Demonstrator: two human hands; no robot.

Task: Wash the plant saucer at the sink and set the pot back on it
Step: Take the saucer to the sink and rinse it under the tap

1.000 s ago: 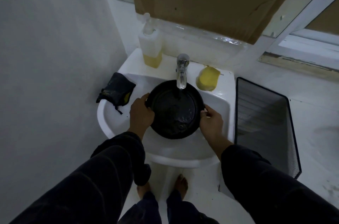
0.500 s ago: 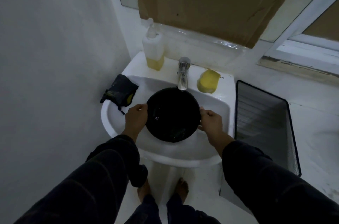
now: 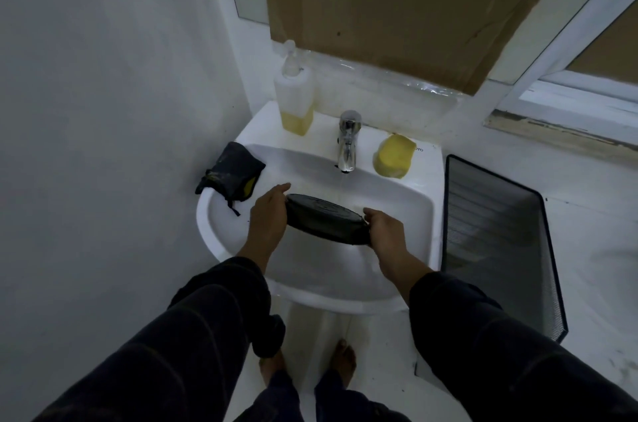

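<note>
— White walls close in on a pedestal sink (image 3: 214, 231); what is over the basin?

— Both my hands hold the black plant saucer (image 3: 324, 219), tilted nearly on edge above the bowl. My left hand (image 3: 267, 218) grips its rim at 9 o'clock, fingers curled behind; my right hand (image 3: 385, 230) clamps the rim at 3 o'clock.

— And around it?

— Tap (image 3: 347, 142) at 12 o'clock, yellow sponge (image 3: 393, 155) at 1, soap bottle (image 3: 294, 100) at 11, dark cloth (image 3: 233, 174) at 10.

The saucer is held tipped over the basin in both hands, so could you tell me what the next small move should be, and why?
Probably turn off the tap: a thin stream seems to be running behind the tilted saucer, which both hands grip at opposite rims over the sink, apparently draining.
</note>
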